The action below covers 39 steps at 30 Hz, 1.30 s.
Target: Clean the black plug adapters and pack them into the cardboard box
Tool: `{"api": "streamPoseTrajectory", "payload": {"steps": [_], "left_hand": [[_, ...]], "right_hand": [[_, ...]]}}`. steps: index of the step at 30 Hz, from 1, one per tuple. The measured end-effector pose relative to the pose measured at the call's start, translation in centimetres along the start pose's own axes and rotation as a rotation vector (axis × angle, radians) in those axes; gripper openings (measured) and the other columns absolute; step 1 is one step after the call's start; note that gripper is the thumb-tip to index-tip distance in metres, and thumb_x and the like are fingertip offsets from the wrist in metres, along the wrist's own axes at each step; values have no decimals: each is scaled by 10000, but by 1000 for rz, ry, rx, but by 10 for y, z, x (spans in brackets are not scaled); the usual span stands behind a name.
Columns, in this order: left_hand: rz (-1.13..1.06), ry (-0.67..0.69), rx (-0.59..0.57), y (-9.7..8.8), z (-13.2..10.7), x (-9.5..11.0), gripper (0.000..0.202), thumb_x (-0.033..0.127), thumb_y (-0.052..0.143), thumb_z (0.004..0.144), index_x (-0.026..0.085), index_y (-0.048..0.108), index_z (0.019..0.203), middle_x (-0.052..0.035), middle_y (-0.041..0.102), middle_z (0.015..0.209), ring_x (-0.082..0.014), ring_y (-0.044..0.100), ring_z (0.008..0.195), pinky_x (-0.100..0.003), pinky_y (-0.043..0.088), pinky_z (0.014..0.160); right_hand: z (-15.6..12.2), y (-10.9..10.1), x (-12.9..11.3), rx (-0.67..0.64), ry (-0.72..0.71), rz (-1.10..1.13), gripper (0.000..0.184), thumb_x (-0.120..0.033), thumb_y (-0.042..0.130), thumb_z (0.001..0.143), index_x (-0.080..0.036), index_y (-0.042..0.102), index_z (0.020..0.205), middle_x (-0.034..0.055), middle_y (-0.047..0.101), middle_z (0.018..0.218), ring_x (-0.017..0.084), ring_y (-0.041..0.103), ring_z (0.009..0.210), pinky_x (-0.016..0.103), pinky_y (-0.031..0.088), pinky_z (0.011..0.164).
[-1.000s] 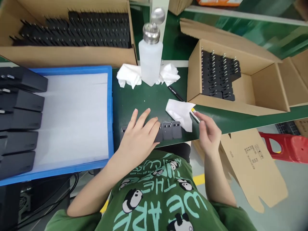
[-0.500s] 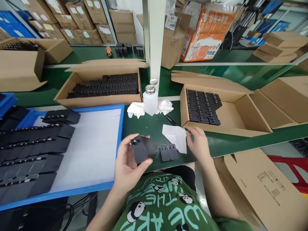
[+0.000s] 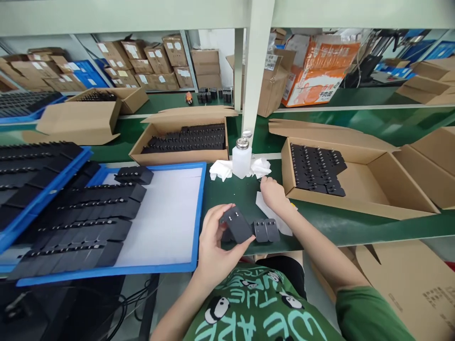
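Observation:
My left hand (image 3: 213, 241) grips a stack of dark grey plug adapters (image 3: 236, 223) and holds it just above the green bench. Two more adapters (image 3: 266, 230) lie flat on the bench right beside it. My right hand (image 3: 272, 193) reaches forward over a white sheet of paper (image 3: 273, 214), fingers curled near a black pen whose tip shows by the crumpled white cloth (image 3: 259, 167). What those fingers hold, if anything, is hidden. A white dispenser bottle (image 3: 241, 158) with a metal top stands behind.
A blue tray (image 3: 199, 213) on the left holds rows of black adapters (image 3: 81, 222) on white foam. Open cardboard boxes of adapters stand behind (image 3: 185, 138) and to the right (image 3: 316, 168). A white post (image 3: 258, 71) rises behind the bottle. Flattened cardboard (image 3: 415, 289) leans below the bench.
My left hand has picked the adapter stack off the bench and lifted it. My right hand left the paper's edge and moved forward toward the pen and cloth. The view tilted upward.

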<state>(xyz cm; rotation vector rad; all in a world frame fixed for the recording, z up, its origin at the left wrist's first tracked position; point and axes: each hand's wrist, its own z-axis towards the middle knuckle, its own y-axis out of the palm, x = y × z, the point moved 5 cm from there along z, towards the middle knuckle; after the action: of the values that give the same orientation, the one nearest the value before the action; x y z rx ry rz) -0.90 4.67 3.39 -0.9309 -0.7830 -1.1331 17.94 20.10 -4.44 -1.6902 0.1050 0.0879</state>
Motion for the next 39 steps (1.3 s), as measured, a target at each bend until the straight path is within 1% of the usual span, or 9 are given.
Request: {"api": "streamPoseTrajectory", "payload": {"steps": [4, 8, 11, 14, 17, 21, 28, 36, 39], "left_hand": [[60, 30, -8, -2, 0, 9, 594, 249, 786, 833, 303, 528, 1364, -127, 543, 1278, -267, 613, 1196, -351, 647, 842], [123, 67, 11, -5, -1, 16, 606, 226, 772, 845, 299, 507, 1385, -132, 544, 1288, -273, 608, 1204, -341, 653, 815], [177, 93, 52, -7, -1, 20, 610, 227, 771, 847, 293, 502, 1390, -136, 552, 1284, -287, 611, 1210, -352, 656, 811], [229, 114, 86, -8, 0, 24, 624, 222, 779, 841, 284, 502, 1397, -137, 558, 1278, -289, 609, 1207, -349, 655, 806], [242, 136, 111, -8, 1, 30, 619, 199, 774, 842, 268, 509, 1397, -134, 559, 1259, -272, 618, 1178, -320, 652, 776], [221, 168, 136, -7, 4, 38, 630, 150, 766, 836, 249, 513, 1404, -128, 548, 1254, -260, 619, 1186, -292, 653, 774], [240, 181, 183, -10, 3, 44, 649, 117, 753, 831, 265, 517, 1417, -108, 546, 1252, -253, 614, 1213, -302, 632, 843], [291, 232, 208, -12, 1, 46, 689, 83, 769, 796, 222, 522, 1424, -105, 563, 1254, -218, 598, 1195, -273, 607, 890], [325, 258, 218, -12, 0, 46, 681, 71, 780, 784, 192, 537, 1409, -112, 572, 1255, -212, 603, 1185, -267, 604, 902]], "right_hand": [[5, -9, 3, 33, -87, 166, 380, -384, 662, 966, -142, 615, 1255, 105, 652, 1236, 217, 670, 1054, 415, 595, 893], [-8, -53, 17, 236, -218, 420, 199, -302, 561, 1015, -132, 617, 1103, 96, 663, 1105, 169, 707, 880, 345, 617, 780], [-54, -95, 25, 496, -307, 657, 162, -261, 365, 1061, -202, 482, 1157, 130, 593, 1241, 150, 736, 833, 332, 638, 729], [-124, -122, 23, 765, -523, 1173, 118, -251, 403, 1054, -295, 412, 1162, 88, 671, 1208, 186, 766, 860, 333, 652, 641], [-172, -121, 2, 646, -631, 1406, 111, -252, 383, 1069, -305, 416, 1162, 70, 776, 1074, 215, 790, 889, 308, 676, 588], [-199, -113, -20, 607, -698, 1394, 206, -160, 374, 1062, -285, 407, 1222, 57, 793, 1104, 247, 773, 1038, 461, 693, 861], [-203, -119, -27, 702, -814, 1315, 374, -116, 370, 1041, -293, 468, 1356, 81, 741, 1252, 258, 760, 1074, 464, 704, 850], [-202, -121, -27, 665, -861, 1238, 464, -38, 404, 1007, -241, 446, 1422, 91, 717, 1304, 212, 754, 1090, 342, 694, 870], [-201, -124, -28, 656, -972, 1288, 498, 11, 389, 974, -181, 445, 1431, 107, 675, 1375, 248, 733, 1141, 395, 694, 883]]}}
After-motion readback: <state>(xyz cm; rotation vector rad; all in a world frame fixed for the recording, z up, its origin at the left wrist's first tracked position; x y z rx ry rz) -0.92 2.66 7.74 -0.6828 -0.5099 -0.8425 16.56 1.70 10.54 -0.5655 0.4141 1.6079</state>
